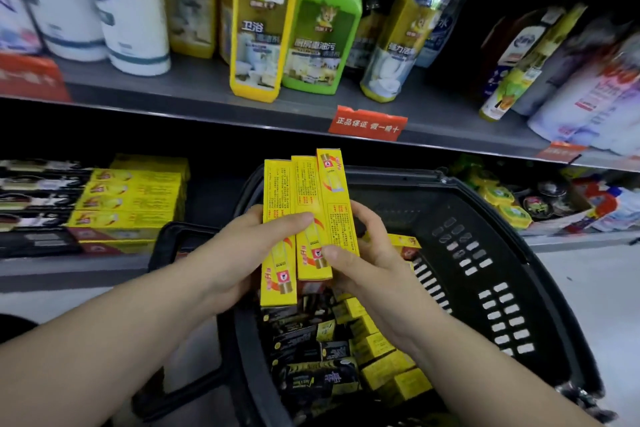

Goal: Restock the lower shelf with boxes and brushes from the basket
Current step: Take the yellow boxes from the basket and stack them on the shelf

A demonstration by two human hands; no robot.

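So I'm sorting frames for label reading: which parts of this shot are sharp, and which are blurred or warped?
Head view: the three yellow boxes gripped by the left hand and right hand are fairly sharp; the bottles on the upper shelf smear toward both edges; the wide lens bows the shelf line; the gap under it is deep shadow; the basket contents look dim.

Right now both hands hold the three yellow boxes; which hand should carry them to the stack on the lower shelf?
Left, probably. The left hand grips the yellow boxes nearest the matching stack, which lies on the left. The right hand would cross over.
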